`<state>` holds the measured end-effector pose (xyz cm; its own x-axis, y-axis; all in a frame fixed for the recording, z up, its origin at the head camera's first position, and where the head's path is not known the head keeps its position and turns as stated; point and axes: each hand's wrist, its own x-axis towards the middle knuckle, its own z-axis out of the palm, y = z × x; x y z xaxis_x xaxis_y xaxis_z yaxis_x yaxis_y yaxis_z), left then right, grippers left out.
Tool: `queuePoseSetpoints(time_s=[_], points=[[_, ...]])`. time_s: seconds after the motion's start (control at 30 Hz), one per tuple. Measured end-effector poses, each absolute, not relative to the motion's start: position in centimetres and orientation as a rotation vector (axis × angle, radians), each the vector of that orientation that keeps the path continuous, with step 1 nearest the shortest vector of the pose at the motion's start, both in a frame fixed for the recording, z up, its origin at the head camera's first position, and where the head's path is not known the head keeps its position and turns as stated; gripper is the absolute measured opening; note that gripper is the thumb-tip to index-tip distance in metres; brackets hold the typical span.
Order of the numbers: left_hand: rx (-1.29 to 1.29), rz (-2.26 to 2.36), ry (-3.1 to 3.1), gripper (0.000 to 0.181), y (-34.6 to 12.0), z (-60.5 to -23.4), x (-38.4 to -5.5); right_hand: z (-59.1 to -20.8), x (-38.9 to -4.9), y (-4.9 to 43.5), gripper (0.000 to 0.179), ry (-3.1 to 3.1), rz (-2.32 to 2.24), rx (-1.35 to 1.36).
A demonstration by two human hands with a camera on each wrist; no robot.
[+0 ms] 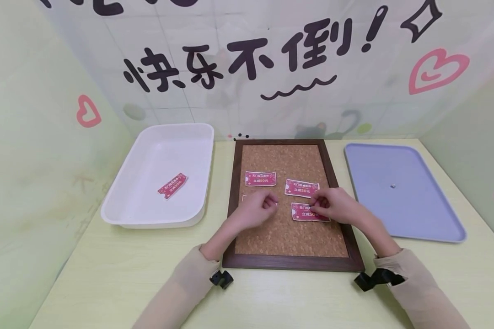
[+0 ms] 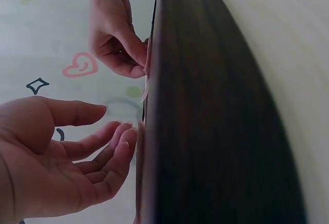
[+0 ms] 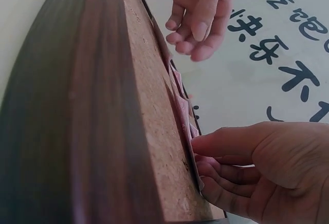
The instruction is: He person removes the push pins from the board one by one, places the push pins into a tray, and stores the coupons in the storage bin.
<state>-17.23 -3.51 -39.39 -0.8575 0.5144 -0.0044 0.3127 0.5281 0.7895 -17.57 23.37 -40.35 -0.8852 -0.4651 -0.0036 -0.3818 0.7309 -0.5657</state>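
My right hand is at the lower right red coupon on the cork board. Its thumb and finger seem to pinch a small dark pin at the coupon's upper edge, partly hidden by the fingertips. Loosely bent, the fingers of my left hand hold nothing, over the lower left coupon, which it mostly covers. Higher up lie an upper left coupon and an upper right coupon, each with a small pin-like spot near its top.
Left of the board stands a white tray holding one loose coupon. On the right lies a lavender tray with a tiny silver pin. A dark wooden frame borders the cork; a printed wall sheet rises behind.
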Motion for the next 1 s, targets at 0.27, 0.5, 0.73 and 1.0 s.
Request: queuePoseSetpoints(time_s=[0.27, 0.5, 0.73, 1.0], points=[[0.654, 1.212, 2.491, 0.015, -2.3, -40.0, -17.5, -40.4, -17.6, 23.2, 0.004, 2.812, -0.843, -0.675], [0.593, 1.193, 2.453, 0.023, -0.9, -40.2, -17.6, -40.2, -17.6, 23.0, 0.006, 2.812, -0.84, -0.66], [0.536, 1.18, 2.431, 0.021, 0.3, -40.2, -17.9, -40.3, -17.6, 23.1, 0.006, 2.807, -0.849, -0.664], [0.548, 1.2, 2.415, 0.015, 0.4, -40.5, -18.3, -40.3, -17.6, 22.8, 0.008, 2.814, -0.844, -0.617]])
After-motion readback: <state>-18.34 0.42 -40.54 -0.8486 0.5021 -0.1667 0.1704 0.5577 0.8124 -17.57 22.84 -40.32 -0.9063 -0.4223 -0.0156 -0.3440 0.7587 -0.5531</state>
